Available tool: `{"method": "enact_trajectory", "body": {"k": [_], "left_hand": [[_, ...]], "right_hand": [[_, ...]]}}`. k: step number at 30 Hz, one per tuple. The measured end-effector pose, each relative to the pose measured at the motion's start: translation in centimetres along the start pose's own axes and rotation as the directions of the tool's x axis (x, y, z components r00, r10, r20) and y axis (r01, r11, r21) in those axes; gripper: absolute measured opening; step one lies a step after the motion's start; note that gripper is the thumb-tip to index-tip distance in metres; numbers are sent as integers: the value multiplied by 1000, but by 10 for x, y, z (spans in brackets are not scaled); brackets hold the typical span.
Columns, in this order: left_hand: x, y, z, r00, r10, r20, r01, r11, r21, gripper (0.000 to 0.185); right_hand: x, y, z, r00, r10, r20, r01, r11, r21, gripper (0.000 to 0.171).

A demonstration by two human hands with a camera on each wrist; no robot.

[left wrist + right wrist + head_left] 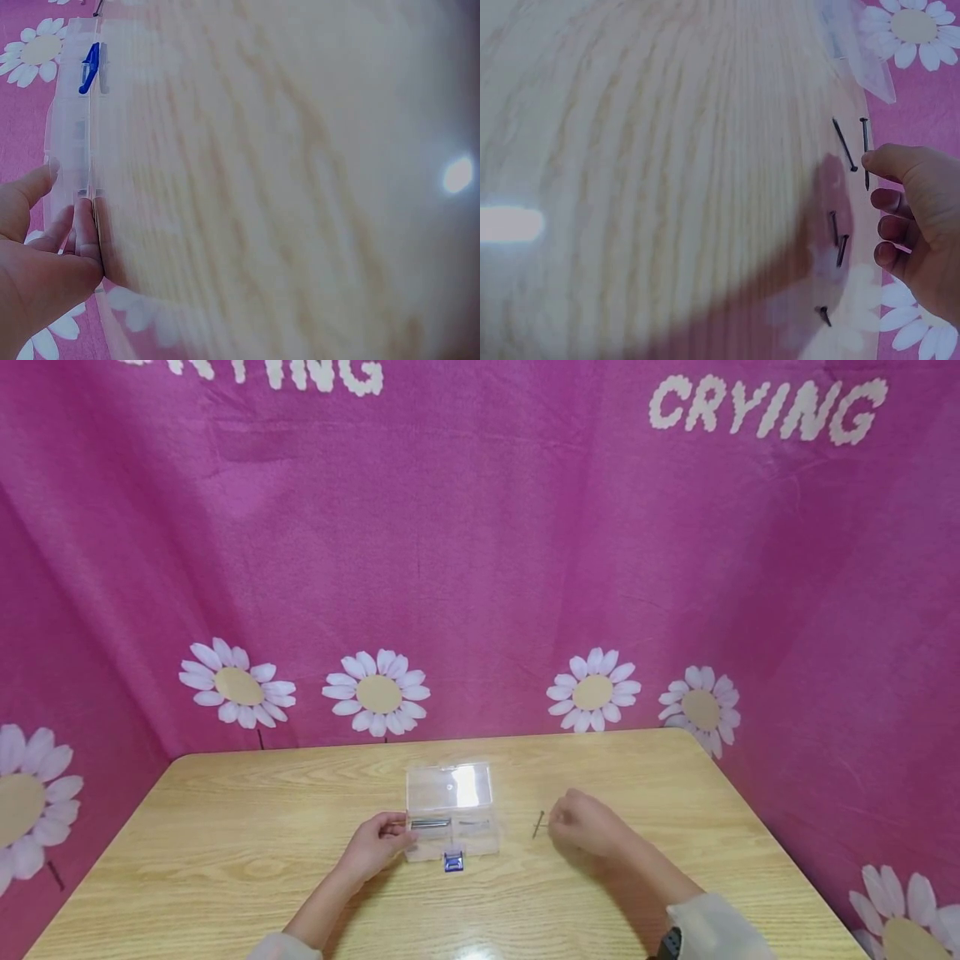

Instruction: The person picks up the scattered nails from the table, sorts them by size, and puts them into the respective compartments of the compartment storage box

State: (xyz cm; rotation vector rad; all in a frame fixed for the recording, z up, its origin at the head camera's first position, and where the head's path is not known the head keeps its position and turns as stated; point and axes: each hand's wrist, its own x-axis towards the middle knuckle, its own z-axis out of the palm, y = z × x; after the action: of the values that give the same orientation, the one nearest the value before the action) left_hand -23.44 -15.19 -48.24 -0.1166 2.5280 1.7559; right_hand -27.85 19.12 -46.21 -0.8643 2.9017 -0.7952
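A clear plastic box [474, 841] stands on the table with its lid [438, 788] raised. Dark nails [431, 823] lie in its left compartment; thin pieces, hard to make out, are in the right one. My left hand [377, 843] grips the box's left end, with thumb [52, 169] and fingers against its wall. To the right of the box, my right hand [588, 823] pinches a nail [865, 129] at the thumb tip; the index finger is mostly hidden. Beside that nail, a loose nail [844, 145] lies on the table.
Several other nails [843, 251] lie on the wooden table [262, 810], close by the right hand. A blue latch [453, 862] hangs at the box's front. Behind the table hangs a pink curtain [480, 568] with daisies.
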Motion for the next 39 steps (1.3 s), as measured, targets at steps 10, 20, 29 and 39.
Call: {"method": "enact_trajectory", "body": {"k": [10,20,29,39], "left_hand": [[-1,-1,-1,1000,7,-1,-7,1000,-5,42],[0,-3,-1,1000,10,0,-10,1000,-5,42],[1,-2,-1,1000,7,3,-7,1000,12,41],[3,-3,-1,1000,15,6,-15,1000,3,42]], "right_hand": [[17,-17,2,998,68,-5,-68,997,27,6],[31,-36,6,999,50,20,-50,999,17,6],[40,-46,9,998,49,41,-51,998,48,10],[56,-57,22,998,40,53,-44,996,80,11]]}}
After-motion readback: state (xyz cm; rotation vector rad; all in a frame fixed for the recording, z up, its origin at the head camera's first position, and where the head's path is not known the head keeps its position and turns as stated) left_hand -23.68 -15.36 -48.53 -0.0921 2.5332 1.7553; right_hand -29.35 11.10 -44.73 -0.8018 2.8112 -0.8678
